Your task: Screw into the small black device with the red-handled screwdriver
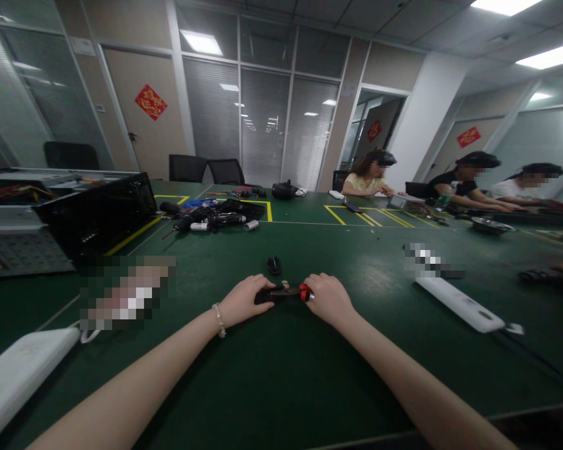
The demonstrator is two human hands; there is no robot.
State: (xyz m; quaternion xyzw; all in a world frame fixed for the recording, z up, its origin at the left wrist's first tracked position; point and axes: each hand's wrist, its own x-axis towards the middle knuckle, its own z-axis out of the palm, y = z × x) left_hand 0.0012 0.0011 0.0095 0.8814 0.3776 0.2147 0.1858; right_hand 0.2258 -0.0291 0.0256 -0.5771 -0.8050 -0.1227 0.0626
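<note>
My left hand (248,299), with a beaded bracelet at its wrist, pinches a small black piece (264,295) just above the green table. Opposite it, my right hand (327,299) is closed round the red handle of a tool that looks like pliers (304,292). The tool's dark metal end reaches left to the black piece and seems to touch it; the exact contact is too small to make out. A tiny pale bit (285,284) shows just beyond the metal end. Behind the hands lies another small black part (274,265) on the table.
An open computer case (98,219) stands at the left. Behind the hands is a pile of black cables and tools (220,215). White power banks (460,303) lie on both sides, one trailing a cable. Several people (368,178) sit at the far right.
</note>
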